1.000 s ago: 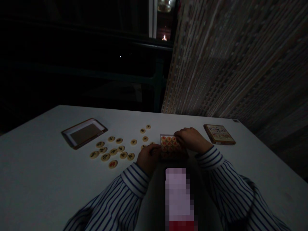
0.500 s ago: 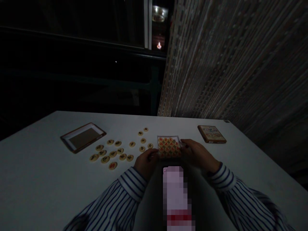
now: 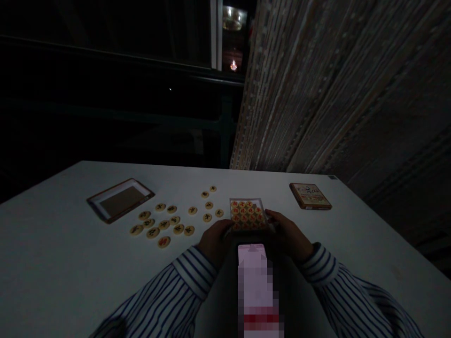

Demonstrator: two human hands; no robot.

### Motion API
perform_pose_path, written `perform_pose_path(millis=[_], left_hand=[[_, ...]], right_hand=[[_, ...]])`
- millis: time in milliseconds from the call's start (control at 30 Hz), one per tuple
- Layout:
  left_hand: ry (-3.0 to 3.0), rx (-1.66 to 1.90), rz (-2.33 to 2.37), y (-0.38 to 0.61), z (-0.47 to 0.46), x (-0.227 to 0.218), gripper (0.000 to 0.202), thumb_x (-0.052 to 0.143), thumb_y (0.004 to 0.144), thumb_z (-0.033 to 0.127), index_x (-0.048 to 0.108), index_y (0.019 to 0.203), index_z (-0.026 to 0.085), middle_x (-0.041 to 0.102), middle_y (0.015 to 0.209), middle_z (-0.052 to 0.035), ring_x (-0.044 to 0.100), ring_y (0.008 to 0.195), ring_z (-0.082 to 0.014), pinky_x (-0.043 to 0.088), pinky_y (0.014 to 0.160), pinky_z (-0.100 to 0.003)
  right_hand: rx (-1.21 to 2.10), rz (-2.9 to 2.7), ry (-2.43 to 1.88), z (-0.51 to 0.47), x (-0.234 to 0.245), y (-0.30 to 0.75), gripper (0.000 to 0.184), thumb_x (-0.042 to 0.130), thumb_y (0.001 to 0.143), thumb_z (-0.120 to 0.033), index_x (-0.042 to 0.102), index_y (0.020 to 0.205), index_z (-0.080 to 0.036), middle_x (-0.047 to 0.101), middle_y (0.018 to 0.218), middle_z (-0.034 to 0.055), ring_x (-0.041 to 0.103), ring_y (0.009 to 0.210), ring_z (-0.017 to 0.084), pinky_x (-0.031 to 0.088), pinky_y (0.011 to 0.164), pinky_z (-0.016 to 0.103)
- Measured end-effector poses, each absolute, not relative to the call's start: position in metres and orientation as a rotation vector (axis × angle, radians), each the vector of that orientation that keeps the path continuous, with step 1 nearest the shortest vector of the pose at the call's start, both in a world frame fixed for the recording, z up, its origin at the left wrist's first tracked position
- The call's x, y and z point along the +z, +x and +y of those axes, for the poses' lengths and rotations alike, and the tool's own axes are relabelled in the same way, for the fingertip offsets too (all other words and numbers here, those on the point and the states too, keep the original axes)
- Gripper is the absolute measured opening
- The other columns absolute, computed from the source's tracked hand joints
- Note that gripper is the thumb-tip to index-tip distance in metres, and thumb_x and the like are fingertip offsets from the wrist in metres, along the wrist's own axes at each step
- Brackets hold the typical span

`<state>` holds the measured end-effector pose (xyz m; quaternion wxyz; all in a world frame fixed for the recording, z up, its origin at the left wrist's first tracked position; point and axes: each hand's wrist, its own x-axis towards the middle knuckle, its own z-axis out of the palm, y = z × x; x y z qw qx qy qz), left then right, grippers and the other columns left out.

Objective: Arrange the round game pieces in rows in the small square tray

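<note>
Probably light, stiff but spill-prone, the pale rectangular tray (image 3: 259,202) of round, tan, red-marked pieces (image 3: 250,211) sits at the white bench (image 3: 88,267), left hand (image 3: 215,238) and right hand (image 3: 291,237) in closed grip on opposite sides, best hold.

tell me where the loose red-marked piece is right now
In the head view, the loose red-marked piece lies on the white table, left of the left hand, just nearer the person than the scattered black-marked pieces.
</note>
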<state>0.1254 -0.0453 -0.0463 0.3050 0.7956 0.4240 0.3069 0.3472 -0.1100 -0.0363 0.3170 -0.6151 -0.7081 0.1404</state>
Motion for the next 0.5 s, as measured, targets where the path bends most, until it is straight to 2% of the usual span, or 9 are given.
perform_pose_path(millis=[233,500], left_hand=[[2.18,0.824,1.055,0.1269,-0.0448,-0.0509,0.026,0.044,0.076,0.026,0.058,0.097,0.02,0.062,0.096,-0.0067,0.057,0.09,-0.0185,0.046,0.078,-0.032],[2.176,0.835,1.054,0.1278,-0.048,-0.0463,0.024,0.043,0.076,0.023,0.059,0.093,0.019,0.062,0.092,-0.0068,0.057,0.086,-0.0177,0.046,0.076,-0.031]], right_hand=[[0.329,-1.932,-1.543,-0.1108,-0.0361,0.3458,0.051,0.05,0.074,-0.022,0.036,0.123,-0.02,0.05,0.117,0.0091,0.049,0.105,0.018,0.043,0.088,0.035],[0.335,-1.917,-1.585,-0.1117,-0.0358,0.3455,0.049,0.049,0.075,-0.021,0.036,0.123,-0.021,0.051,0.117,0.0098,0.05,0.104,0.02,0.044,0.086,0.038]])
